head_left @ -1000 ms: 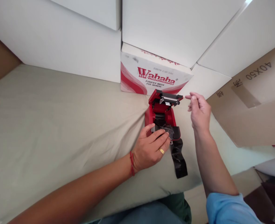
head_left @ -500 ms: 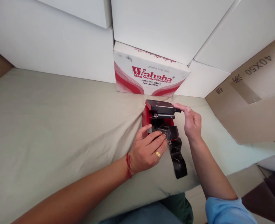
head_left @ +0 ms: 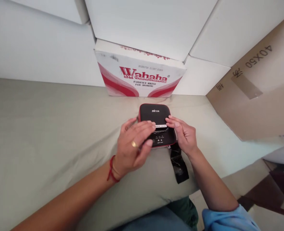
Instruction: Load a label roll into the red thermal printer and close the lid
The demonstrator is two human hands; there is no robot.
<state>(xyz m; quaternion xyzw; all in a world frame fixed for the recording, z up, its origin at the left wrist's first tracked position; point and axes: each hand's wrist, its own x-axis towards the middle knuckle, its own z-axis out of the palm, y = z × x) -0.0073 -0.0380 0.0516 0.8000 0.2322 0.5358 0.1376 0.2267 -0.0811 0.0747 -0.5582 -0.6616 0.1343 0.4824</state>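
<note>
A small black and red label printer [head_left: 154, 114] lies on the cloth-covered surface with its lid down. My left hand [head_left: 133, 144] rests over the printer's left side, fingers stretched across the lid and thumb near the front panel. On the right edge of the lid lie the fingertips of my right hand [head_left: 182, 133], its fingers stretched out and holding nothing. A crumpled black strip [head_left: 180, 168] extends from beside the printer's front right corner toward me.
Behind the printer stands a white and red Wahaha water carton [head_left: 142, 78], against large white boxes [head_left: 142, 22]. A brown cardboard box [head_left: 260, 83] leans at the right. The pale green cloth [head_left: 48, 128] has creases left of the printer.
The printer's lid has gone from raised to down. My left hand has come off the inside and onto the top; my right hand has lowered along with the lid. The view has shifted slightly.
</note>
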